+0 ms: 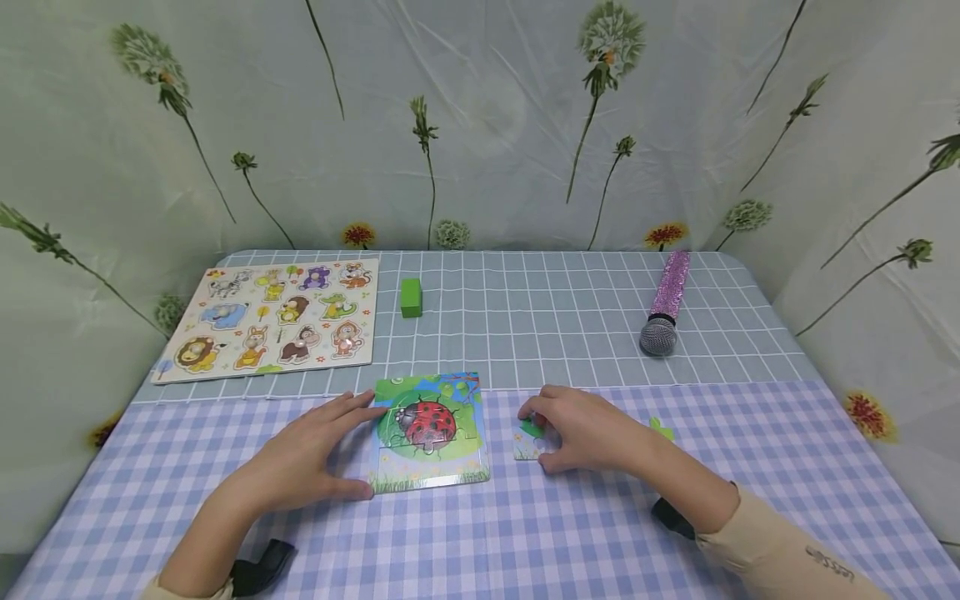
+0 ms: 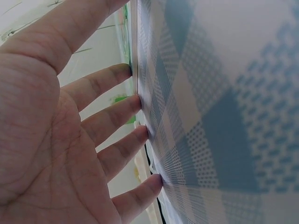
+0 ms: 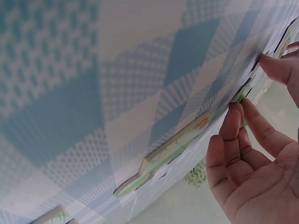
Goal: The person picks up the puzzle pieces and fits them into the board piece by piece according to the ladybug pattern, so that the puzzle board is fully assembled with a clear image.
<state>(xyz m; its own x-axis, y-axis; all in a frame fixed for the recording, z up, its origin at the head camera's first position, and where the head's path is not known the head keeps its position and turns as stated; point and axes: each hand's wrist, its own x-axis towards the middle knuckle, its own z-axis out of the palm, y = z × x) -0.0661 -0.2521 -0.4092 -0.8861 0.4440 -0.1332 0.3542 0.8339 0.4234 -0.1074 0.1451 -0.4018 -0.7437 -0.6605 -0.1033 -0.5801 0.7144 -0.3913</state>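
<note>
A ladybug jigsaw puzzle [image 1: 429,425] lies flat in its square board on the checked cloth. My left hand [image 1: 307,458] rests at the board's left side, its fingers spread and mostly straight, thumb near the lower left corner. In the left wrist view, the fingertips [image 2: 122,70] meet the board's edge. To the right of the board, my right hand [image 1: 588,429] pinches a loose puzzle piece [image 1: 525,447] with grass and flowers, partly hidden under the fingers. Another green puzzle piece [image 1: 660,428] lies beyond the right forearm; the right wrist view shows a loose piece [image 3: 163,149] on the cloth.
At the back left lies an animal peg puzzle board [image 1: 262,321]. A green block [image 1: 410,297] stands right of it. A microphone [image 1: 660,333] with a glittery pink handle lies at the back right. A flowered curtain [image 1: 510,125] hangs behind the table.
</note>
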